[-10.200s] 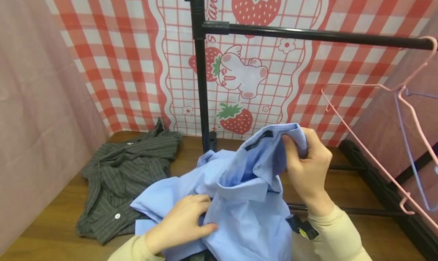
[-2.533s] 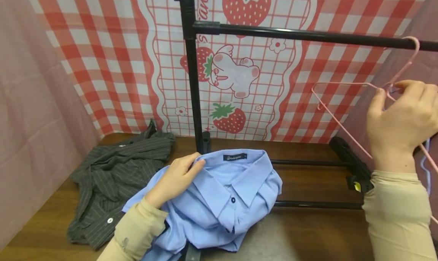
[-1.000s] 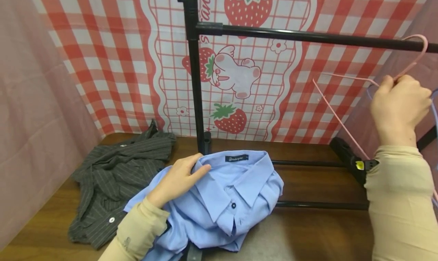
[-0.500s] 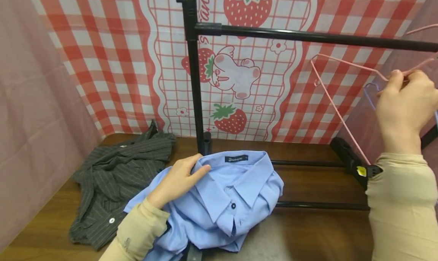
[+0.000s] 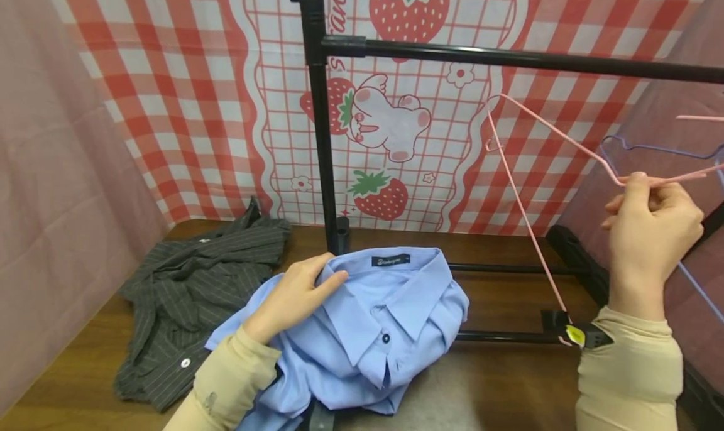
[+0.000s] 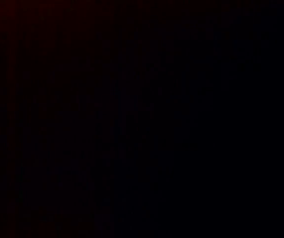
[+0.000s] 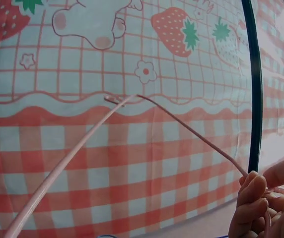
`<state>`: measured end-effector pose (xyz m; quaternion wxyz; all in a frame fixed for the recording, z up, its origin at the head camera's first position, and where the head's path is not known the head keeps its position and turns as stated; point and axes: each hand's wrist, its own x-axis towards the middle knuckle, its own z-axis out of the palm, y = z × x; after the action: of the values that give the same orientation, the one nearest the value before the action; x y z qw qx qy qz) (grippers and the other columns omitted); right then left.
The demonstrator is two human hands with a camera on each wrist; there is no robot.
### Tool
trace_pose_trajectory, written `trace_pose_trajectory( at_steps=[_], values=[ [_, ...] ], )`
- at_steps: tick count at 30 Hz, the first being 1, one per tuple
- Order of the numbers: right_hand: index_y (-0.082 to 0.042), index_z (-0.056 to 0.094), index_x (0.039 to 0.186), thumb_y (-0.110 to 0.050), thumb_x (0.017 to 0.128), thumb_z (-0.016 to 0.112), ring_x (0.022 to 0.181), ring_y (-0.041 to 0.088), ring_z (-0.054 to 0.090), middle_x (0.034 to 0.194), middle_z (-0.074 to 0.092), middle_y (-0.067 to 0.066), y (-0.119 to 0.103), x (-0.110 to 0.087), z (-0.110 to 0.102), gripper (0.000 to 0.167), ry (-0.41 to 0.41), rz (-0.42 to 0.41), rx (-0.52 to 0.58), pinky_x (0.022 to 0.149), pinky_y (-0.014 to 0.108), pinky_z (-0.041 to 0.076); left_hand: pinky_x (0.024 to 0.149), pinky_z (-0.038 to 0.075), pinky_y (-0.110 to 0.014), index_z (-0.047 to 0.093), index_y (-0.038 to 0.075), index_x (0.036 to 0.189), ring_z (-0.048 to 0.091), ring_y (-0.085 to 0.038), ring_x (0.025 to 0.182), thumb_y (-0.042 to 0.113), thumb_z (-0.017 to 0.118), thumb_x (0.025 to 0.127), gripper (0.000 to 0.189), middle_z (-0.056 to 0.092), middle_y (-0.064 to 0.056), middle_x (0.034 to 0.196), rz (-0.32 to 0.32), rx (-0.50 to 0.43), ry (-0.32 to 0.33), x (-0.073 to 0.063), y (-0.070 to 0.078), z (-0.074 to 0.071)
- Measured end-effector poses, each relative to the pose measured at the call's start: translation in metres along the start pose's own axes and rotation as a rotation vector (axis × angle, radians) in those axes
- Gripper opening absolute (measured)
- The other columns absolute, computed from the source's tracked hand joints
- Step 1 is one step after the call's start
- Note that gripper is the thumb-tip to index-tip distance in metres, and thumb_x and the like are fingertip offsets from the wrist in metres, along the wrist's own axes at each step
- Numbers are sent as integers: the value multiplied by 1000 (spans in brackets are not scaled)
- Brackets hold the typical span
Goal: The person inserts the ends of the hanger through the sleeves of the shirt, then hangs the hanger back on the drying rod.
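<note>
A light blue collared shirt (image 5: 421,293) lies bunched in front, its dark neck label facing up. My left hand (image 5: 294,293) holds the left side of its collar, thumb over the outside; the other fingertips are hidden. To the right, my right hand (image 5: 650,236) grips a pink wire hanger (image 5: 565,139) near its neck. The hanger is tilted, with its hook end toward the right edge, below the rail. In the right wrist view, curled fingers (image 7: 253,191) hold the hanger wire (image 7: 57,172). The left wrist view is black.
A black clothes rail (image 5: 509,57) crosses above, on a black post (image 5: 322,148). A blue-purple hanger (image 5: 667,147) is at the right behind my right hand. A dark pinstriped garment (image 5: 192,299) lies crumpled on the wooden table (image 5: 68,381) at left.
Earlier the right hand held up the blue shirt's collar. Since then it has taken the pink hanger off the rail and brought it lower. The left hand stays at the collar.
</note>
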<state>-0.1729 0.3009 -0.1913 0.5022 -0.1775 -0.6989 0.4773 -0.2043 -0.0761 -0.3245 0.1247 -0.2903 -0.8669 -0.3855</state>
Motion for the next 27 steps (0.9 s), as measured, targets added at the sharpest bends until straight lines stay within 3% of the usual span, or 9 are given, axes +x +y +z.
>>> trace_pose_trajectory(
  at_steps=[9, 19, 24, 27],
  values=[
    [-22, 58, 73, -18, 84, 61, 33, -3, 43, 46, 51, -15, 15, -13, -5, 13, -3, 60, 94, 34, 10, 31, 59, 38, -23, 47, 22, 76, 43, -7, 59, 41, 48, 92, 25, 41, 6, 64, 4, -3, 6, 0, 0, 0],
    [-29, 62, 68, -15, 84, 63, 42, 0, 27, 47, 34, -12, 34, -29, -8, 20, 78, 105, 80, 40, 14, 20, 68, 44, -25, 62, 22, 87, 53, -5, 73, 43, 54, 88, 23, 59, 9, 83, -25, -35, 38, -1, 4, -1],
    [-17, 73, 74, -14, 82, 66, 49, -1, 37, 49, 51, -18, 47, -36, -9, 11, 84, 94, 138, 47, 14, 26, 68, 45, -24, 62, 21, 85, 52, -5, 73, 42, 54, 89, 23, 57, 9, 82, -6, -27, 70, -1, 4, -1],
    [-8, 74, 71, -14, 78, 70, 51, 0, 40, 51, 59, -15, 55, -39, -9, 11, 84, 126, 252, 50, 13, 28, 70, 45, -25, 62, 21, 87, 53, -5, 74, 41, 53, 89, 22, 57, 9, 84, 10, -24, 85, -1, 4, -1]
  ],
)
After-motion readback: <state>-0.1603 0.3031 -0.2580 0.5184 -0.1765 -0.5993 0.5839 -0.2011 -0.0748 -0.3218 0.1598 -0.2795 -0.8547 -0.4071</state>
